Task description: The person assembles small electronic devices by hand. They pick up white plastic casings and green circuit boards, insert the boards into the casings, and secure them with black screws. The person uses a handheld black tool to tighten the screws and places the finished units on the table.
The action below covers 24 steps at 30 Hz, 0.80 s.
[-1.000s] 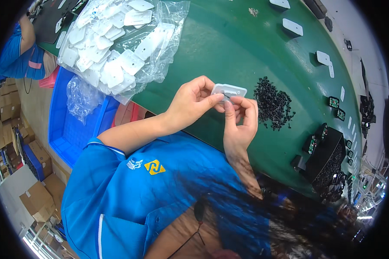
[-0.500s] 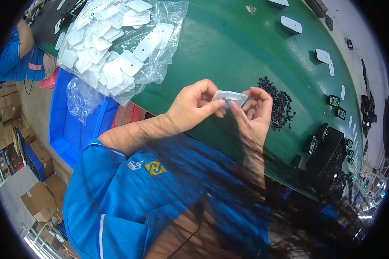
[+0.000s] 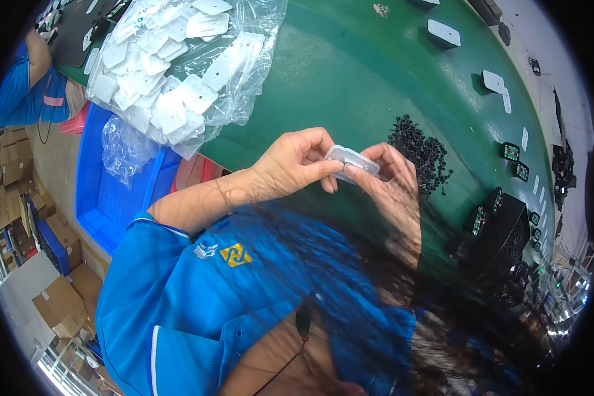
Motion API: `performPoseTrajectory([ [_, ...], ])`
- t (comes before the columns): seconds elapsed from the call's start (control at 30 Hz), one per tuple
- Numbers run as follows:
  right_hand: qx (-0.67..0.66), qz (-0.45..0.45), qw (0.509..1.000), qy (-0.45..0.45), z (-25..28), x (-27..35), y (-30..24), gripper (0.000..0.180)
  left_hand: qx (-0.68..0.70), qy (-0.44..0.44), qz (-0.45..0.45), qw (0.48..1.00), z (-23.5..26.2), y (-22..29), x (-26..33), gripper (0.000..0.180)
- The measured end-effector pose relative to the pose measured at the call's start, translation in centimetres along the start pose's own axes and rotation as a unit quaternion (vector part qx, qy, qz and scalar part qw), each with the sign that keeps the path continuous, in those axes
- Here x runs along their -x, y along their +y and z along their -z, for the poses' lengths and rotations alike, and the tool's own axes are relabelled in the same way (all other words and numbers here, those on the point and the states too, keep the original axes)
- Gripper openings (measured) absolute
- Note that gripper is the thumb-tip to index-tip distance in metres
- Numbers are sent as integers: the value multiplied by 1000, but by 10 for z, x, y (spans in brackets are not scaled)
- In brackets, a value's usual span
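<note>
Between my two hands is a white plastic cover [image 3: 354, 159], a shallow rounded plate with its inner side toward me. My left hand [image 3: 301, 160] pinches its left end with thumb and fingers. On the right end, my right hand [image 3: 391, 175] grips it, the thumb pressed on the inner face. Whether a small part sits under the thumbs is hidden. Just right of my right hand lies a pile of small black parts [image 3: 421, 155] on the green table [image 3: 323, 72]. Dark hair strands cross my right forearm.
A clear bag of white covers [image 3: 195, 92] lies at the left of the table. Beside it stands a blue bin [image 3: 99, 198] with crumpled plastic film [image 3: 124, 148]. Small circuit boards [image 3: 510, 152] and a black box [image 3: 501, 228] are at the right. Another person's arm [image 3: 38, 56] shows far left.
The cover has tilted, its right end now lower. My right hand has shifted slightly right and down, its thumb moving onto the cover's inner face. Both hands keep hold.
</note>
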State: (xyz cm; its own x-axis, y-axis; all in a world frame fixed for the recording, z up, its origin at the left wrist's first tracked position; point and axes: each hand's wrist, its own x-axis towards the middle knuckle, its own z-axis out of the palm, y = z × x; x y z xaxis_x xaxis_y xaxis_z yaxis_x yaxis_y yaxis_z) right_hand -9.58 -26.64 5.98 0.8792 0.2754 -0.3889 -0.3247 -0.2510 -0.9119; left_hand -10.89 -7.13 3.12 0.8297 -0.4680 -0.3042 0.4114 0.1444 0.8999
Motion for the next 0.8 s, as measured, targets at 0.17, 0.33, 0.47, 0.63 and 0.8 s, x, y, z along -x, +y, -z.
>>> performPoseTrajectory([
  [0.17,-40,11,999,13,-4,0,5,15,12,4,-8,1000,-1,4,2,14],
  [0.33,16,33,999,38,-8,3,4,15,-18,2,7,1000,2,3,-2,12],
  [0.47,12,52,998,35,-9,2,10,16,-35,-9,-10,999,2,7,1,12],
  [0.63,50,56,995,61,-14,2,10,16,-25,3,-12,1000,3,4,-2,12],
  [0.8,-106,26,993,43,-13,1,11,19,43,-8,-16,999,5,13,-2,19],
])
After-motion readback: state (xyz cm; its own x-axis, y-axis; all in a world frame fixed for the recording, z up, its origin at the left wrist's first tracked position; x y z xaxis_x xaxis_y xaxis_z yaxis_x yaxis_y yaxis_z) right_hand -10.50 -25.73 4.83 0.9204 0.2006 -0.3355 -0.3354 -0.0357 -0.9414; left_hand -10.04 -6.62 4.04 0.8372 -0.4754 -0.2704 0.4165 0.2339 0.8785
